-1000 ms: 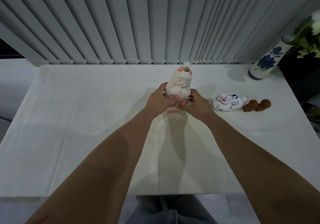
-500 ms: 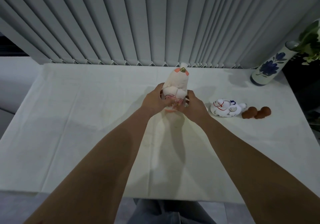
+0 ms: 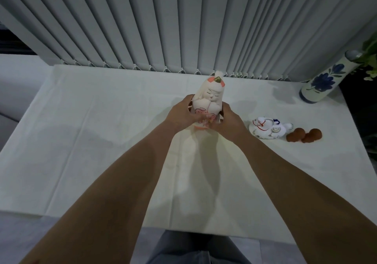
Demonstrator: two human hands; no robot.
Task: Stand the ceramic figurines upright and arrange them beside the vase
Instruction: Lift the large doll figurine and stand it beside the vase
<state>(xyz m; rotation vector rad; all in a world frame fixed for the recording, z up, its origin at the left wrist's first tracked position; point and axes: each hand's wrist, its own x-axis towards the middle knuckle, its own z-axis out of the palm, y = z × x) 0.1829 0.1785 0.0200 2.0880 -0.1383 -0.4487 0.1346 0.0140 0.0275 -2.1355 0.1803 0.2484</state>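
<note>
A tall white doll figurine point(image 3: 208, 98) with pink flowers on its robe stands upright near the table's middle. My left hand point(image 3: 182, 114) grips its lower left side and my right hand point(image 3: 228, 120) its lower right side; its base is hidden by my fingers. To the right, a white cat figurine point(image 3: 267, 130) with red and blue marks lies on its side. Just beyond it a small brown figurine point(image 3: 304, 135) lies flat. The white vase point(image 3: 324, 80) with blue flowers stands at the back right corner.
A white cloth covers the table point(image 3: 102, 141). Grey vertical blinds point(image 3: 163, 23) hang close behind the table's back edge. Green leaves point(image 3: 370, 60) stick out of the vase at the right edge. My legs point(image 3: 193, 249) show below the front edge.
The doll figurine turned in my hands, showing its back half a second ago and its face now. Both hands stayed on its lower body. The view shifted slightly.
</note>
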